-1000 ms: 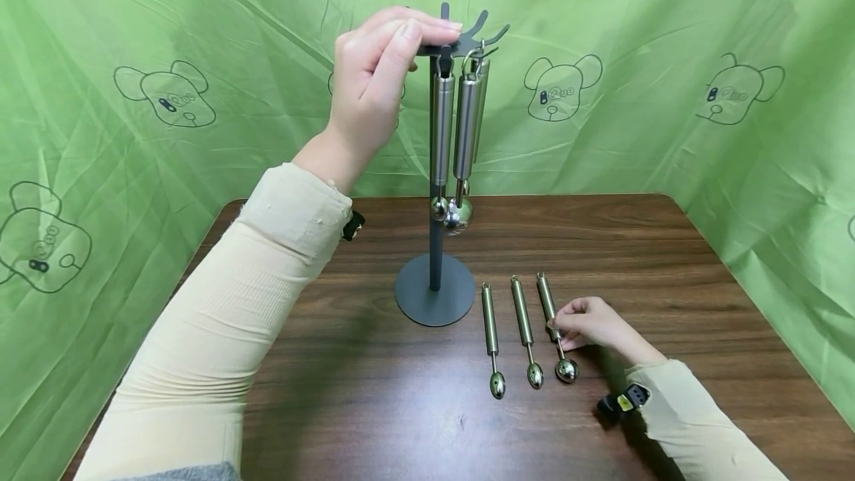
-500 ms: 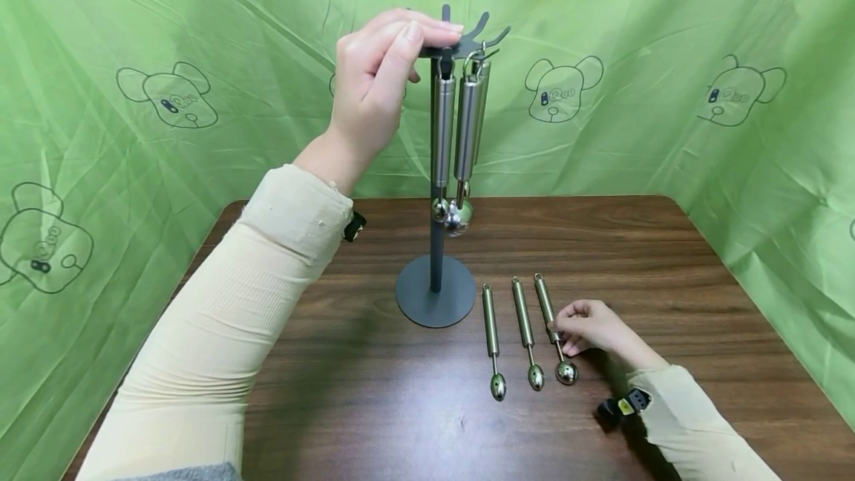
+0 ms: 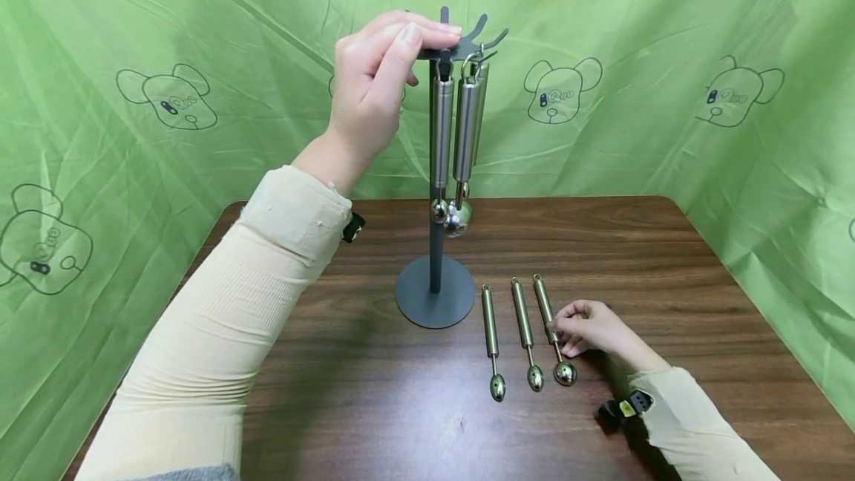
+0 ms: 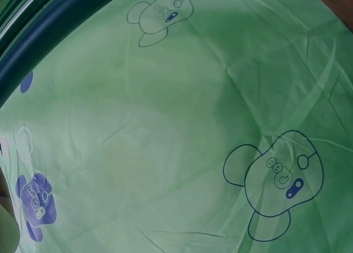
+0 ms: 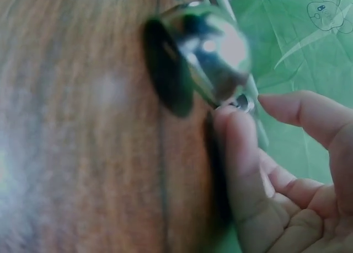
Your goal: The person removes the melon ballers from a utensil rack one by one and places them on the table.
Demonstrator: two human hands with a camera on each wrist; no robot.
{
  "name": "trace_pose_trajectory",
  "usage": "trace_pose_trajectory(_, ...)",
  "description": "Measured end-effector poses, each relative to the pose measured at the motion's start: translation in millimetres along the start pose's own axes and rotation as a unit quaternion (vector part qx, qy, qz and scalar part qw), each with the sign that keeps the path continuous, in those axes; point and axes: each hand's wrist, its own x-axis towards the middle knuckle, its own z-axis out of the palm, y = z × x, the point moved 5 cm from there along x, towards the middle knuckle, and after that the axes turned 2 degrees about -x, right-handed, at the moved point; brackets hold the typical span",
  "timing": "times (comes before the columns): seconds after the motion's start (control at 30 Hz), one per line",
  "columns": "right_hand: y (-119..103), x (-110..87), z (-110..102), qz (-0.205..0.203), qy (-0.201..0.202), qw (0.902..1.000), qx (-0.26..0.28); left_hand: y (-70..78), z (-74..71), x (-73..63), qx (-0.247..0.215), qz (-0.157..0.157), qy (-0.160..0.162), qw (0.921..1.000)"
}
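Observation:
In the head view, my left hand (image 3: pixel 374 80) holds the top of a dark grey hook stand (image 3: pixel 436 243), its index finger lying across the hooked head and another finger showing below. Several steel melon ballers (image 3: pixel 444 132) hang from the hooks just right of the post. My right hand (image 3: pixel 591 329) pinches the lower handle of the rightmost melon baller (image 3: pixel 565 372), which lies on the table. Thumb and index finger sit either side of its neck in the right wrist view, behind the shiny bowl (image 5: pixel 215 49). Left of it lie a middle melon baller (image 3: pixel 523 318) and another one (image 3: pixel 490 325).
The brown wooden table (image 3: pixel 601 236) has green cloth (image 3: pixel 267 95) with bear drawings behind it and at both sides. The stand's round base (image 3: pixel 436 310) rests close to the left melon baller. Mostly cloth fills the left wrist view, with a dark curved band (image 4: pixel 55 27) at upper left.
The handle end of the rightmost melon baller has shifted very slightly left while pinched by my right hand. My left hand stays on the stand's top.

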Motion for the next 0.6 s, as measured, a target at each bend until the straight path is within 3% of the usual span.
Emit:
trace_pose_trajectory(0.2, -13, -7.9, -2, -0.014, 0.001, 0.9997, -0.022, -0.4, 0.0, 0.3, -0.001, 0.010, -0.008, 0.9999)
trace_pose_trajectory(0.6, -80, -26.2, 10, -0.132, 0.041, 0.9896, -0.040, -1.8, -0.3, 1.1, -0.015, 0.006, -0.019, 0.9997)
